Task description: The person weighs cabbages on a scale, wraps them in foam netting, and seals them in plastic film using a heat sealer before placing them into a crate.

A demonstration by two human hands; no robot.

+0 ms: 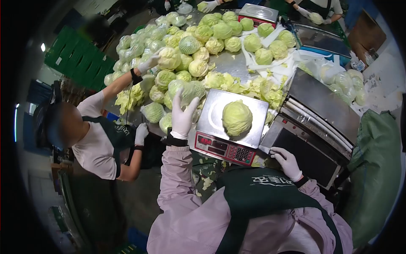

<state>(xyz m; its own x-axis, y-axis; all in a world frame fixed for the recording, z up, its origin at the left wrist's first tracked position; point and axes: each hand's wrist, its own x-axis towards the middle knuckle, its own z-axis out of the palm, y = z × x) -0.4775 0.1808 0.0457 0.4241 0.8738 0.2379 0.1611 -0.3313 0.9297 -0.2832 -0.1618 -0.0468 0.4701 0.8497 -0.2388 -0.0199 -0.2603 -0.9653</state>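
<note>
A trimmed cabbage [237, 118] rests on the metal plate of a red weighing scale [208, 111], whose digits are lit. My left hand [185, 113], in a white glove, is raised at the scale's left edge with its fingers spread and nothing in it. Behind it lies a cabbage in a foam net [193, 89]. My right hand [288, 163], also gloved, is closed near the scale's lower right corner. A thin pale thing, too small to name, sticks out from its fingers towards the scale.
Cabbages, many in nets, are heaped on the table [237, 63]. Loose leaves [224, 82] lie behind the scale. A wrapping machine [311, 131] stands at the right. A co-worker [99, 139] at the left touches a cabbage [169, 58]. Other workers' hands show at the top.
</note>
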